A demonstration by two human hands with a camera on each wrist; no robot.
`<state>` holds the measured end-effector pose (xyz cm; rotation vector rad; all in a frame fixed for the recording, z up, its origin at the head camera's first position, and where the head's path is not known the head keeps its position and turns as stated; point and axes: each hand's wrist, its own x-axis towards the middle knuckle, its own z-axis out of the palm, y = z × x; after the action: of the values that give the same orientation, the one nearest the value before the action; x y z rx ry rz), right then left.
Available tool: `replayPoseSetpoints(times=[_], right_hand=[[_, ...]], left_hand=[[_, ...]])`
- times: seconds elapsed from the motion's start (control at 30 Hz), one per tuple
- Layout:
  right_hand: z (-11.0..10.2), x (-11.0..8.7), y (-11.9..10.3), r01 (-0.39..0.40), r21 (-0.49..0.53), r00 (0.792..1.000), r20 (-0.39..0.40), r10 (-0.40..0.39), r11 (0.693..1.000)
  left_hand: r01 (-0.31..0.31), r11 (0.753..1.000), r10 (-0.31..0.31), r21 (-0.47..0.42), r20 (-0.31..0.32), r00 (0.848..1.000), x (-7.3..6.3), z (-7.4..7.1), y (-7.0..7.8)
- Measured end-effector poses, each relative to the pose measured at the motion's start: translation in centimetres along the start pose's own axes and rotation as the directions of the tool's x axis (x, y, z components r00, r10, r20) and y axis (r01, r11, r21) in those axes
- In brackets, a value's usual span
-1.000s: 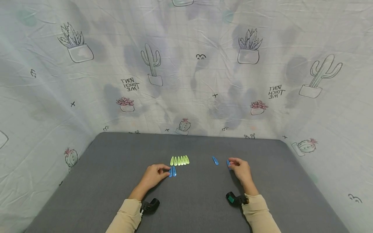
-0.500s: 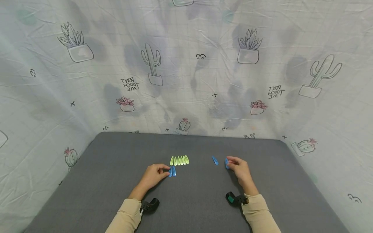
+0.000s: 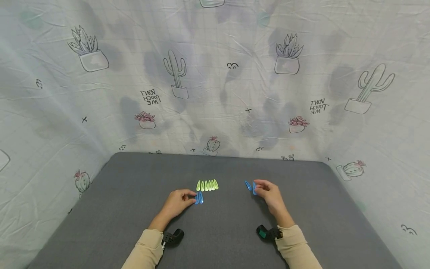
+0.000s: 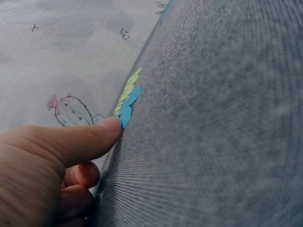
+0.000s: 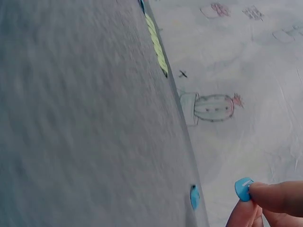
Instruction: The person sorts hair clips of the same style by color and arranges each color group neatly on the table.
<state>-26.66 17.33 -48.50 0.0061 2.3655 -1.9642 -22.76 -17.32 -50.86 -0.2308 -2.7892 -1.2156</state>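
Observation:
A row of several yellow-green snap hair clips (image 3: 207,185) lies on the grey table. Just below its left end, two blue snap hair clips (image 3: 201,198) lie side by side. My left hand (image 3: 177,203) has thumb and index finger at the two ends of the leftmost blue clip (image 4: 125,116); its other fingers are curled. Over to the right, my right hand (image 3: 271,196) pinches another blue hair clip (image 5: 243,189) between thumb and fingers, raised off the table. Close to its left, one more blue hair clip (image 3: 248,185) lies slanted on the cloth.
The grey table (image 3: 221,231) ends at the back against a white curtain (image 3: 215,101) printed with cacti. A black wrist camera (image 3: 173,237) sits on the left wrist, and a second black wrist camera (image 3: 267,233) on the right.
My right hand has moved left with the blue hair clip, bringing it near the one lying on the table. The left hand has stayed in place.

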Motion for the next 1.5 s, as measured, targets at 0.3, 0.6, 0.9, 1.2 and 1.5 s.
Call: replayPoseSetpoints(times=[0.3,0.6,0.9,1.2,1.5], right_hand=[[2.1,-0.3,-0.2,-0.014,0.062,0.997,0.074,0.010,0.998],[5.0,-0.5,-0.7,-0.002,0.085,0.983,0.184,-0.014,0.996],[8.6,-0.6,-1.0,0.047,0.041,0.963,0.262,-0.056,0.998],[11.2,-1.5,-2.8,0.064,0.033,0.950,0.303,-0.071,0.997],[13.5,-0.2,-1.3,0.143,-0.063,0.953,0.279,-0.120,0.988]], left_hand=[[-0.009,1.000,0.009,-0.006,0.002,1.000,0.1,0.2,-0.3],[0.002,1.000,-0.002,-0.011,0.005,1.000,0.1,0.0,-0.1],[-0.005,1.000,0.005,-0.001,0.001,1.000,0.1,0.1,-0.1],[-0.013,1.000,0.013,0.000,-0.013,1.000,0.1,0.1,-0.1],[-0.004,1.000,0.004,0.002,-0.012,1.000,0.1,0.1,0.0]])
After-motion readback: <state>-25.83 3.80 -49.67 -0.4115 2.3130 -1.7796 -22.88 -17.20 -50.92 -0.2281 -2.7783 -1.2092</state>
